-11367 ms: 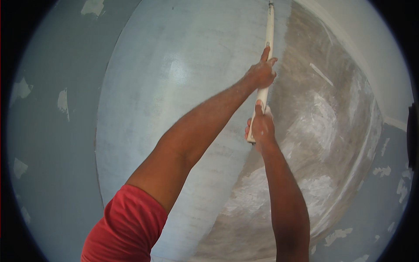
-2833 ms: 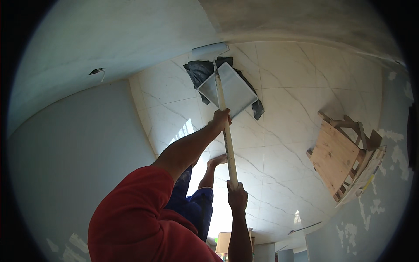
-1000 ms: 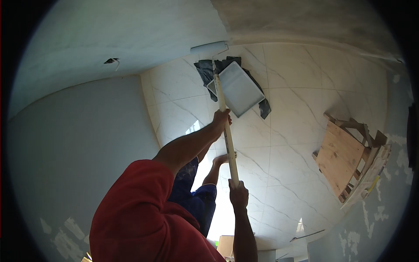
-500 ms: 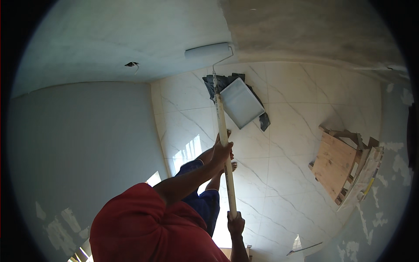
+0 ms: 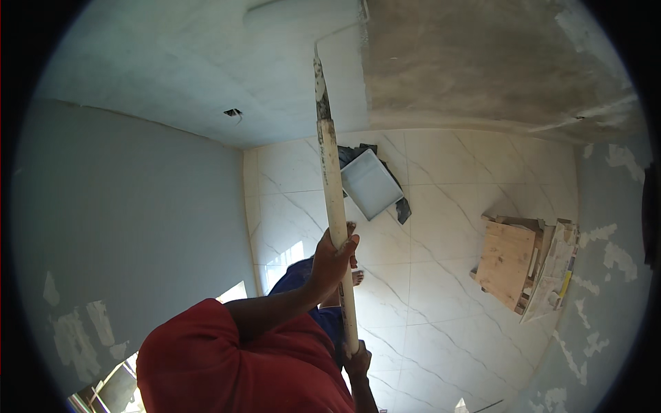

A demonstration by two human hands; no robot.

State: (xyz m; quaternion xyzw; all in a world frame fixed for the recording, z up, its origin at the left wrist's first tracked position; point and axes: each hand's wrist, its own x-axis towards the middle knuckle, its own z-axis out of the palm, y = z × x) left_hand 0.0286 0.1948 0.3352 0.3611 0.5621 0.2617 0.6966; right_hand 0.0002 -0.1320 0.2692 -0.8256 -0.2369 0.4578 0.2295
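A long whitish pole (image 5: pixel 332 186) belongs to a paint roller and slants up toward the wall. My left hand (image 5: pixel 334 260) is wrapped round its middle. Lower down, my right hand (image 5: pixel 357 359) closes on the pole's bottom end. A thin bent wire frame (image 5: pixel 337 32) runs from the pole's paint-stained tip to the roller, which is high on the wall at the picture's top edge and hard to tell from the pale paint. Below on the floor, a white paint tray (image 5: pixel 372 184) rests partly on crumpled dark plastic sheeting (image 5: pixel 404 210).
The wall ahead has a pale painted part (image 5: pixel 172 62) and a brownish part (image 5: pixel 468 76). A wall opening with a loose wire (image 5: pixel 234 112) sits left of the pole. A wooden stool-like piece (image 5: pixel 508 265) with boards stands on the tiled floor (image 5: pixel 441 227), by the patched right wall (image 5: pixel 599 303).
The roller has gone up the wall from just above the floor to the top edge of the picture. Both hands have kept their grip on the pole, which now tilts higher.
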